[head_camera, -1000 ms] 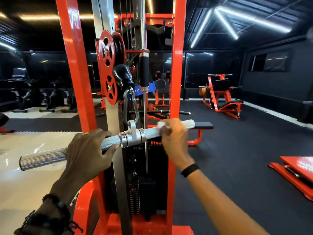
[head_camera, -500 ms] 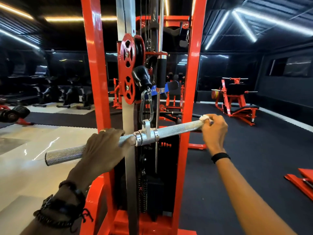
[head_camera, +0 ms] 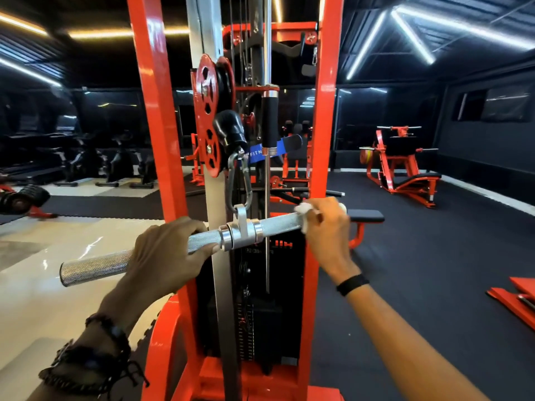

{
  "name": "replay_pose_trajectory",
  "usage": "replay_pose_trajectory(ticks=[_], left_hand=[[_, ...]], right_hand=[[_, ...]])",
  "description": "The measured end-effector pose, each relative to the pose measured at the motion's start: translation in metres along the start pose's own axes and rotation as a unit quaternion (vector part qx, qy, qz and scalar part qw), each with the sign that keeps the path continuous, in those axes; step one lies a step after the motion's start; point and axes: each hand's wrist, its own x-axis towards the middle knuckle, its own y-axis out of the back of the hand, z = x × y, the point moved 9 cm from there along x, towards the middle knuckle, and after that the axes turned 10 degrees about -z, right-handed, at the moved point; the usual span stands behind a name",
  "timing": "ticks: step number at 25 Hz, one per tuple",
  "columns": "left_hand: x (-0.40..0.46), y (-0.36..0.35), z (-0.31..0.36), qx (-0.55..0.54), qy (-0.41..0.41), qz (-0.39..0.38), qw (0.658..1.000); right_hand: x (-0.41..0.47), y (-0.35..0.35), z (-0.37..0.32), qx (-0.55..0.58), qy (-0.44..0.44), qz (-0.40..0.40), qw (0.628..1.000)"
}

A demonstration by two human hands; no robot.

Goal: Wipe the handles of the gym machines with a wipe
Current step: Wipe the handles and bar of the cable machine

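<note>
Bar [head_camera: 278,224] is hanging from carabiner [head_camera: 239,183]; my left hand [head_camera: 170,250] is gripping it left of the swivel, my right hand [head_camera: 327,227] is clutching wipe [head_camera: 304,210] around its right end.

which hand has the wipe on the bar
The right hand, wearing a plain black wristband, holds the white wipe around the knurled bar near its right end. The left hand grips bare metal left of the swivel.

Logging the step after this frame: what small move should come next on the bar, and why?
Probably draw the right hand with the wipe inward along the bar toward the swivel. The wipe sits near the bar's right end, knurled metal lies bare between it and the swivel, and the left hand grips the other half steady.
</note>
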Motion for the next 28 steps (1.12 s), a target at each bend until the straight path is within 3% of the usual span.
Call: replay_pose_trajectory(ticks=[3, 5, 7, 9, 13, 17, 20, 22, 25, 28], left_hand=[[-0.003, 0.004, 0.005, 0.008, -0.006, 0.018, 1.000], [-0.005, 0.005, 0.009, 0.010, -0.012, 0.026, 1.000], [-0.003, 0.003, 0.011, 0.014, -0.015, 0.025, 0.999], [0.001, 0.001, 0.013, 0.010, -0.014, 0.018, 1.000], [0.012, -0.004, 0.008, 0.029, 0.037, -0.032, 0.998], [0.011, -0.012, 0.004, 0.055, 0.023, -0.057, 0.997], [0.012, -0.011, 0.005, 0.058, -0.012, -0.026, 0.998], [0.014, -0.010, 0.009, 0.050, -0.033, -0.008, 0.998], [0.016, -0.006, 0.015, 0.050, -0.063, 0.024, 0.996], [0.017, -0.003, 0.019, 0.051, -0.069, 0.042, 0.995]], right_hand=[[0.020, 0.036, 0.061, -0.020, -0.131, 0.050, 0.990], [0.023, 0.040, 0.072, -0.043, -0.164, 0.057, 0.984], [0.020, 0.024, 0.047, -0.048, -0.127, 0.033, 0.990], [0.006, -0.013, -0.003, -0.028, -0.038, -0.024, 0.999], [-0.016, -0.053, -0.060, 0.040, 0.065, -0.118, 0.990], [0.007, -0.007, -0.009, -0.020, 0.021, -0.056, 0.998], [0.026, 0.035, 0.052, -0.044, -0.108, -0.004, 0.993], [0.026, 0.037, 0.059, -0.053, -0.137, 0.001, 0.989], [0.009, -0.002, 0.006, -0.060, -0.051, -0.037, 0.996], [-0.013, -0.038, -0.046, 0.016, 0.030, -0.102, 0.994]])
